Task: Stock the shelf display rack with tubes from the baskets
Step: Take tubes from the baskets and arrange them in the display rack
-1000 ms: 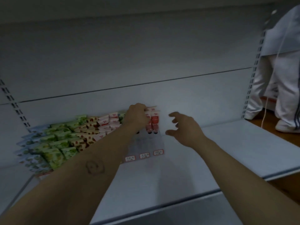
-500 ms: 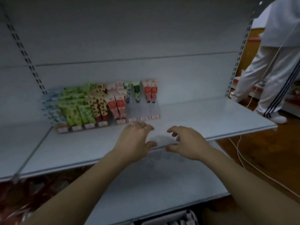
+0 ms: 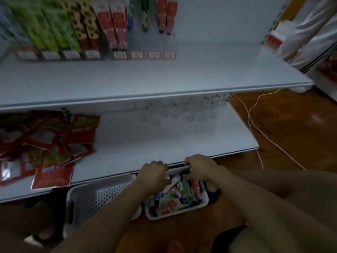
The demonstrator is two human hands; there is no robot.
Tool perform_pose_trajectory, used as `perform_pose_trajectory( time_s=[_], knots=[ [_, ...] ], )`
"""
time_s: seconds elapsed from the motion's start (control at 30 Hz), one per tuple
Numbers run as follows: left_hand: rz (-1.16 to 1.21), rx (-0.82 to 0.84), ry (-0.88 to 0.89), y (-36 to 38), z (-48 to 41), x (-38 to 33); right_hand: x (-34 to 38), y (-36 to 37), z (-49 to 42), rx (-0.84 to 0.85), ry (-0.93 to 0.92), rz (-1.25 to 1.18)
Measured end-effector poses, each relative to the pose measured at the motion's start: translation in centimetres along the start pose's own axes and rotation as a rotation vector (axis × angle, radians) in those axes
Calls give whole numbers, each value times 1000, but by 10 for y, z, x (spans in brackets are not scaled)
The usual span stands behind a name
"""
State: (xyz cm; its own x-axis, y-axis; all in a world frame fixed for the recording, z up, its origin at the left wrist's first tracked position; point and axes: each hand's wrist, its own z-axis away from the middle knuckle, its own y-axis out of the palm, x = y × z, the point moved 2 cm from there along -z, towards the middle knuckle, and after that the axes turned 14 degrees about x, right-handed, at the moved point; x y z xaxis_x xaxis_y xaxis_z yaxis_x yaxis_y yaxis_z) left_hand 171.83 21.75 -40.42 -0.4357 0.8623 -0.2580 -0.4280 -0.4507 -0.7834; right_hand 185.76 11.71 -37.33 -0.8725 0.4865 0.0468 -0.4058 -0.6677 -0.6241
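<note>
Head view — left hand [image 3: 154, 175] and right hand [image 3: 199, 168] down in the right basket [image 3: 182, 212] on the floor [image 3: 282, 125], under the lower shelf's [image 3: 164, 139] front edge, curled among loose tubes [image 3: 175, 190] — presumably picking the next ones. Actual grip on either: cannot tell. On upper shelf [image 3: 164, 79], display rack [image 3: 136, 55] toward left, partly filled. Wooden floor, cable [image 3: 249, 115] at right.

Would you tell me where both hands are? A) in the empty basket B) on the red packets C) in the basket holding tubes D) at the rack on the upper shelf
C: the left hand and the right hand both reach into the basket among the tubes.
</note>
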Motion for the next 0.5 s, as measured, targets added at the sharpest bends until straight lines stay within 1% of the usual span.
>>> perform_pose_trajectory(
  time_s=[0.1,0.2,0.4,0.5],
  knots=[
    [61,95,-44,27,-14,9,-7,26,-24,136,35,-16],
    [30,151,-65,44,-29,17,-28,45,-43,220,64,-37],
    [19,165,7,79,-57,11,-57,76,-77,212,77,-114],
    [69,198,-13,93,-68,7,-58,86,-92,188,71,-179]
  ],
)
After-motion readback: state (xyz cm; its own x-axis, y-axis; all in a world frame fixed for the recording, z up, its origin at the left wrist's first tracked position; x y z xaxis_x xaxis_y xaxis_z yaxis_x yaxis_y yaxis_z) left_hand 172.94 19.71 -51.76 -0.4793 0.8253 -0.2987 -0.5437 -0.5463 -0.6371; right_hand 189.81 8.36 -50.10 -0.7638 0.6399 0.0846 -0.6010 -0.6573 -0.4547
